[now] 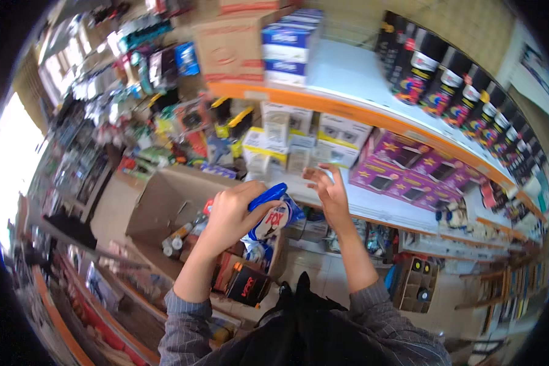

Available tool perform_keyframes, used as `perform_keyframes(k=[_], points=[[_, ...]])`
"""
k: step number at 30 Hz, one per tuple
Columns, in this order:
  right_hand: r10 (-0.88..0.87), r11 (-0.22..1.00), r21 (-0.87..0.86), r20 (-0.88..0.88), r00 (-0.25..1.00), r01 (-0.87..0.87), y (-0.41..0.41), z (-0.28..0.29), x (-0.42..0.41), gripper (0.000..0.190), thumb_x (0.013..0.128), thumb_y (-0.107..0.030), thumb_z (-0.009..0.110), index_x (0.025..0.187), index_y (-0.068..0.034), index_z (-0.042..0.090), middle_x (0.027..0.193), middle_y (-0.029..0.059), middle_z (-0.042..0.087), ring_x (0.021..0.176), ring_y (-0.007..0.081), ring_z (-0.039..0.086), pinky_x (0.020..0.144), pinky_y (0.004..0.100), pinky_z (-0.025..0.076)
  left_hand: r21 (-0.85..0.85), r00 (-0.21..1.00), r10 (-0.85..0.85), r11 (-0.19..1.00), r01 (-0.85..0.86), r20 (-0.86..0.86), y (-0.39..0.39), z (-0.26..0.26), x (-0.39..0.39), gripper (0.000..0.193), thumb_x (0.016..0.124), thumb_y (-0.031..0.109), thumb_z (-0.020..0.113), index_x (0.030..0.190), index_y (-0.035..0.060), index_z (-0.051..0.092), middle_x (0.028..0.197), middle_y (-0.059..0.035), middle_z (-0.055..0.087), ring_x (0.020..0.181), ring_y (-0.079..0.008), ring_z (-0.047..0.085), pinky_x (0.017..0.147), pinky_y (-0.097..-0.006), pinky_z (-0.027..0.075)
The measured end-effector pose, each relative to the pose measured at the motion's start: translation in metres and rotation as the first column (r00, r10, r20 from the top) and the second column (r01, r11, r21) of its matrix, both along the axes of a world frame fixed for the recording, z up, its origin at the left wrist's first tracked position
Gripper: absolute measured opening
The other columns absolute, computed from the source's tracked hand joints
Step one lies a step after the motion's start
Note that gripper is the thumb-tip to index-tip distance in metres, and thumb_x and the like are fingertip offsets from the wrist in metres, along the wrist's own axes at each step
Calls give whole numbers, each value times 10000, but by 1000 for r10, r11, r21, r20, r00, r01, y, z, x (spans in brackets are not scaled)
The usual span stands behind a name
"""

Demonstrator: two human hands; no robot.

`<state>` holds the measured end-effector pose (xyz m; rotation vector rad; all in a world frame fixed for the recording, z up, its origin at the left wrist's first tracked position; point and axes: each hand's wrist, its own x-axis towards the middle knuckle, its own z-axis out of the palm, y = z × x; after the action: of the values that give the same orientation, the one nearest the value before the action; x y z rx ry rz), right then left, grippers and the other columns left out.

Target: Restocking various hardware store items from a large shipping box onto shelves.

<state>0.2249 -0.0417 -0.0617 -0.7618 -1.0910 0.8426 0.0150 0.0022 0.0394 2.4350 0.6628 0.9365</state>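
Observation:
A blue and white plastic packet (274, 219) hangs from my left hand (235, 215), which grips it by its blue top edge. My right hand (329, 194) is raised to the right of the packet, fingers apart, with nothing in it, in front of the white shelf. Below and left of the packet stands an open cardboard box (153, 206). Inside it lie white-capped bottles (176, 242), more blue and white packets and a dark box with orange edges (248, 284). My left forearm hides part of the box.
Orange-edged shelves hold spray cans (423, 68), purple cartons (395, 171), white and yellow boxes (338, 137) and a large brown carton (231, 50). A divided cardboard box with a few cans (414, 283) stands on the floor at right. Another shelf (59, 306) runs along the lower left.

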Motion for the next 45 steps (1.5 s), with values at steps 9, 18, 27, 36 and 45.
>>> perform_keyframes(k=[9, 18, 27, 36, 45], points=[[-257, 966, -148, -592, 764, 211, -88, -52, 5, 484, 899, -413, 429, 1221, -56, 376, 1207, 69, 471, 1137, 171, 444, 940, 333, 376, 65, 938, -276, 961, 268, 209, -53, 46, 119, 198, 703, 66, 699, 689, -27, 526, 598, -111, 485, 520, -196, 466, 495, -278, 376], [-948, 266, -283, -248, 198, 921, -214, 21, 108, 362, 940, -279, 402, 889, 25, 593, 730, 78, 633, 630, 173, 589, 583, 273, 435, 153, 869, -359, 933, 326, 340, -151, 41, 253, 189, 723, 56, 695, 730, -8, 517, 607, -82, 507, 507, -152, 436, 485, -257, 379], [-824, -197, 435, 412, -389, 879, -389, 69, 197, 123, 811, -61, 574, 901, 22, 585, 549, 141, 533, 447, 264, 546, 439, 333, 409, -543, 636, -11, 508, 668, 772, -277, -82, 381, 207, 913, 186, 475, 1027, 14, 496, 935, -51, 578, 785, -105, 550, 692, -248, 457], [-409, -346, 286, 811, -418, 894, -510, 22, 239, 141, 795, -190, 605, 783, -55, 566, 611, 126, 547, 547, 314, 551, 468, 386, 422, -777, 777, 51, -19, 629, 628, -411, -137, 443, 322, 954, 309, 353, 895, 32, 505, 851, -42, 591, 724, -81, 562, 663, -220, 462], [-363, -240, 477, 764, -534, 845, -567, 28, 230, 74, 724, -69, 606, 790, -69, 571, 574, 80, 490, 469, 228, 525, 413, 337, 405, -760, 742, -247, 31, 649, 623, -469, -171, 537, 308, 932, 242, 450, 669, 86, 488, 628, 42, 504, 562, -10, 412, 514, -175, 326]])
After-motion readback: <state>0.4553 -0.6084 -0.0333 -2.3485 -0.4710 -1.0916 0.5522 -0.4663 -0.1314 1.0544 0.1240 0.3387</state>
